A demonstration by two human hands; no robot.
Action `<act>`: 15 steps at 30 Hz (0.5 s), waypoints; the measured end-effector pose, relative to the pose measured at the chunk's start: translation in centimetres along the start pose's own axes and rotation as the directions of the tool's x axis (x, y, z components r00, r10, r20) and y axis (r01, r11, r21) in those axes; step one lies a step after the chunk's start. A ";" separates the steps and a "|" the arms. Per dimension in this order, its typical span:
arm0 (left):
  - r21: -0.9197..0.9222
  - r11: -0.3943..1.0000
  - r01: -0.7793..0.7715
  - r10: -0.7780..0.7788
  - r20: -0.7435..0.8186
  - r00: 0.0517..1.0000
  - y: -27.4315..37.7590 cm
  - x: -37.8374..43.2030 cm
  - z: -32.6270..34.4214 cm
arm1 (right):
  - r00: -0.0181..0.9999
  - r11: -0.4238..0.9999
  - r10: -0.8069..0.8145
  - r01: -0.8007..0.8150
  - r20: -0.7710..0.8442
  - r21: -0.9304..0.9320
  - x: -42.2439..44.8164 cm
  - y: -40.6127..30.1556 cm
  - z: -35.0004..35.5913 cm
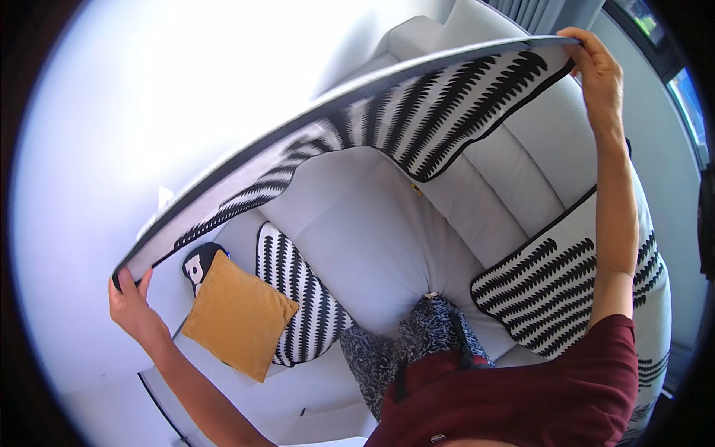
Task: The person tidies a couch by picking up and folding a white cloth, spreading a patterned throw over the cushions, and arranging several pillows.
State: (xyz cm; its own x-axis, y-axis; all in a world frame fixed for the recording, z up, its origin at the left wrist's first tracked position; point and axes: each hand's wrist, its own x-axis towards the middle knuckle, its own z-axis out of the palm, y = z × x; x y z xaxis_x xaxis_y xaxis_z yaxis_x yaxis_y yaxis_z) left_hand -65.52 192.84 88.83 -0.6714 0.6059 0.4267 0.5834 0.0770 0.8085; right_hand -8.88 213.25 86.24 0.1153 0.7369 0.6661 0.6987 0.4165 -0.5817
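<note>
A black-and-white patterned sofa cover (447, 112) with a black border is stretched between my two raised hands. My left hand (136, 307) pinches one corner at the lower left. At the upper right, my right hand (600, 75) grips the opposite corner. Along its top edge the cloth is taut, while the lower part sags and is partly blurred. Below it is a light grey sofa (363, 223) with its seat bare in the middle. My knees, in patterned trousers (413, 335), rest on or against the seat.
A mustard cushion (240, 315) leans over a black-and-white penguin-like item (201, 265) at left. Matching covers lie beside the cushion (304, 313) and over the right backrest (547, 296). A small yellow item (416, 189) sits in the seat crease. Grey curtains (530, 14) hang at the top right.
</note>
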 end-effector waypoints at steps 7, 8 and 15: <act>0.152 0.986 -0.065 0.071 -0.037 0.997 0.5 -8.0 -6.8 | 0.988 0.973 -0.105 0.079 -0.110 -0.218 -1.5 -0.5 -2.0; 0.148 0.987 -0.056 0.064 -0.052 0.997 0.2 -8.8 -7.8 | 0.992 0.981 -0.052 0.029 -0.116 -0.193 -1.6 -1.3 -2.5; 0.336 0.941 -0.035 0.070 -0.092 0.993 -0.3 -12.4 -13.9 | 0.964 0.970 -0.241 0.241 -0.110 -0.013 -3.5 -1.2 -3.0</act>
State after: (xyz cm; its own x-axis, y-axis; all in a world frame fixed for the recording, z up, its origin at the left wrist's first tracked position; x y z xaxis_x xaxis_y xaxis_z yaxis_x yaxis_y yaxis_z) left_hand -63.76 174.27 88.90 -0.6683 0.5343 0.5176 0.7260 0.3172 0.6101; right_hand -8.06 208.59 86.01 0.0204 0.5516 0.8339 0.7153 0.5747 -0.3976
